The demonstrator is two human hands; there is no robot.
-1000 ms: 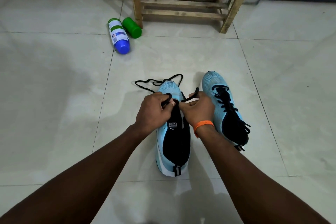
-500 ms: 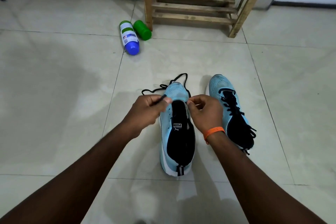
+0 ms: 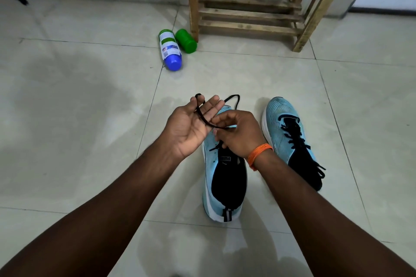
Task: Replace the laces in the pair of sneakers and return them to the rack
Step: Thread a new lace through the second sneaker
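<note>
Black flat shoelace (image 3: 203, 119) rises from light-blue knit sneaker (image 3: 225, 177) on pale tiled floor (image 3: 90, 141). It drapes over straight, spread fingers of left hand (image 3: 186, 128); right hand (image 3: 238, 135) pinches it. Laced matching sneaker (image 3: 286, 132) just right; wooden slatted rack (image 3: 247, 13) well beyond.

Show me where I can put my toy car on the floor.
Wide bare tiles lie left of the left hand, nearer than the blue-capped bottle. More lie right of the laced sneaker, before the wooden rack. Crowded: around the unlaced sneaker, where the right hand pinches the black lace, and by the green bottle.
</note>
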